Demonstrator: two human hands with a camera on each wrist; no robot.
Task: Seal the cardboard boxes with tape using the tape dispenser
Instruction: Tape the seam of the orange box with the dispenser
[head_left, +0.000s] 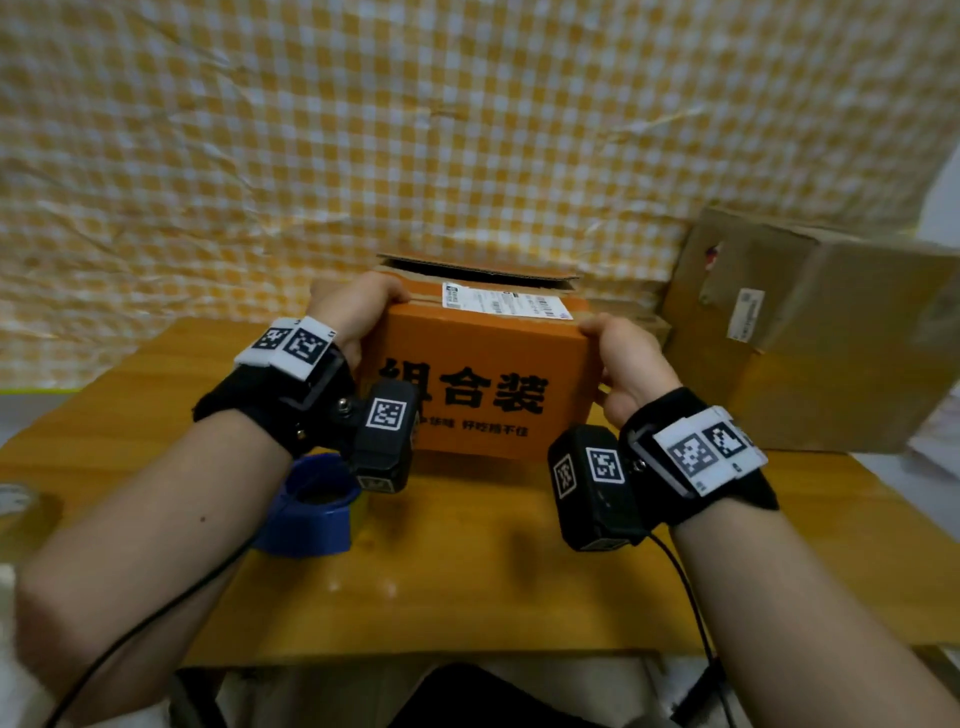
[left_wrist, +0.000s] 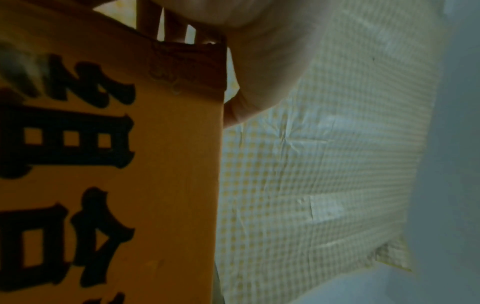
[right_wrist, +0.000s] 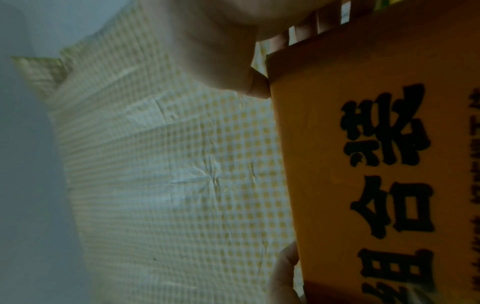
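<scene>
Orange box (head_left: 483, 374) gripped at both ends by left hand (head_left: 358, 306) and right hand (head_left: 626, 358); flaps untaped, blue tape dispenser (head_left: 306, 509) idle on worktop (head_left: 467, 587); sealing apparently unstarted.

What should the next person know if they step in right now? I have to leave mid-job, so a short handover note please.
Left hand: grips the left end of the orange box, fingers over the top edge.
Right hand: grips the right end of the same box.
The orange box stands on the wooden table, centre; its far flap still stands open.
The blue tape dispenser lies on the table near the left wrist, untouched.
A brown cardboard box sits to the right.
Done: box positioned. No fresh tape shows on it.
Left: close the flaps, tape the seam, then the other box.
</scene>
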